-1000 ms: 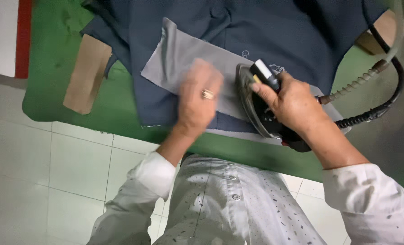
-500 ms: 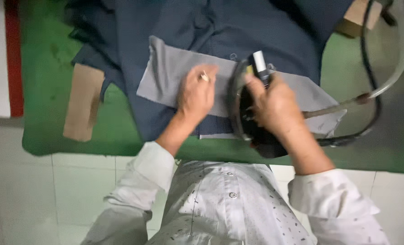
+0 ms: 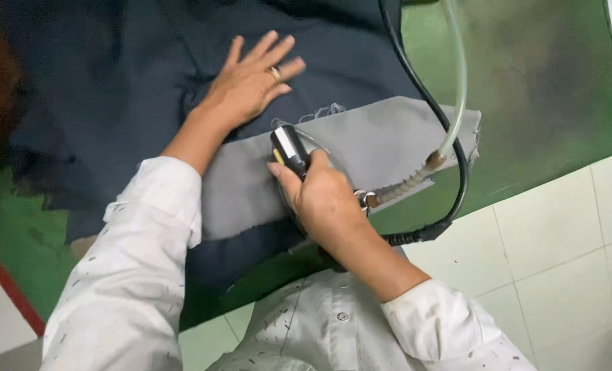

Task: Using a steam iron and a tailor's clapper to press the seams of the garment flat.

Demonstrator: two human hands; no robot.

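The steam iron (image 3: 299, 168) sits in the middle of the frame, its sole flat on a grey strip of cloth (image 3: 381, 144) that runs from centre left toward the right edge. The right hand (image 3: 323, 199) covers most of the iron, fingers wrapped tight round its handle, so only the black and white front end shows. From the back of the iron a black cord (image 3: 426, 103) and a clear hose (image 3: 457, 82) rise toward the top of the frame. The grey strip lies over a dark blue garment (image 3: 134, 82) filling the upper left. There the left hand (image 3: 247, 82) presses flat on the blue cloth, fingers spread apart, a ring on one of them. Everything rests on a green padded worktop (image 3: 546, 103), stained darker in the upper right, perhaps scorched. Pale floor tiles (image 3: 560, 261) show at lower right
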